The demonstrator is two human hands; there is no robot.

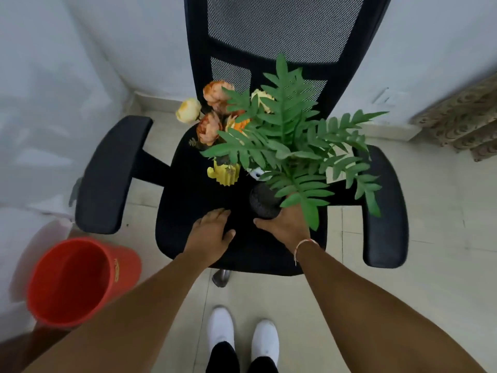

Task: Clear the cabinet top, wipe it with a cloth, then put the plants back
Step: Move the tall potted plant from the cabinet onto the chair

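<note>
Right hand grips fern pot (near seat's front edge).

Fern pot on chair seat, flower vase behind-left, bucket left

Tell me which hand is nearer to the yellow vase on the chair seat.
Left. The left hand rests open on the seat just below the yellow vase; the right hand grips the black pot farther to the right.
</note>
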